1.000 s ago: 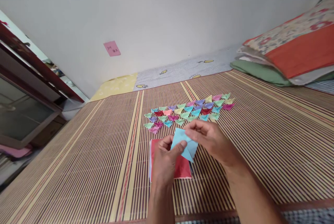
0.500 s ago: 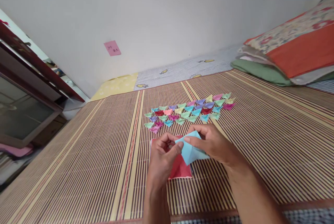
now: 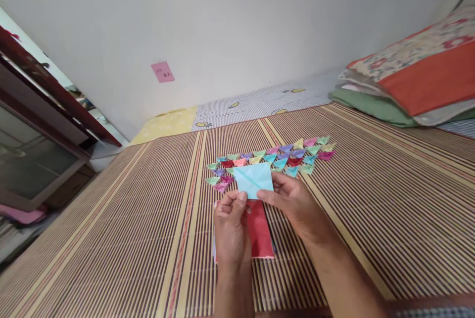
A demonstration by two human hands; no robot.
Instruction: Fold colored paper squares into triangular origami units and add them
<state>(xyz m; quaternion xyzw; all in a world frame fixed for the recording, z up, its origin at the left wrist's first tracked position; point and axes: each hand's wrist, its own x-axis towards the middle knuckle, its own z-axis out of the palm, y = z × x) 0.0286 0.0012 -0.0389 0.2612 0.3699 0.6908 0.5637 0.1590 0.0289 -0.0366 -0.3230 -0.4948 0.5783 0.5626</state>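
A light blue sheet of origami paper (image 3: 254, 179) with a diagonal crease faces me, raised above the mat. My left hand (image 3: 232, 221) pinches its lower left edge between thumb and fingers. At its lower right, my right hand (image 3: 291, 199) grips the same sheet, thumb in front. Beneath my hands lies a stack of paper with a red sheet (image 3: 261, 234) on top, partly covered by my left hand. Just beyond, small folded paper boats (image 3: 295, 161) in many colours stand in rows; the blue sheet hides some of them.
A striped bamboo mat (image 3: 156, 219) covers the bed. Folded bedding (image 3: 426, 85) is piled at the right. A pink note (image 3: 162, 71) is stuck to the white wall (image 3: 237, 21). At the left stands a cabinet with a glass front (image 3: 29, 155).
The blue paper has been opened out from a folded, pointed shape into a flat rectangle. It has moved up and slightly left, and now covers some boats.
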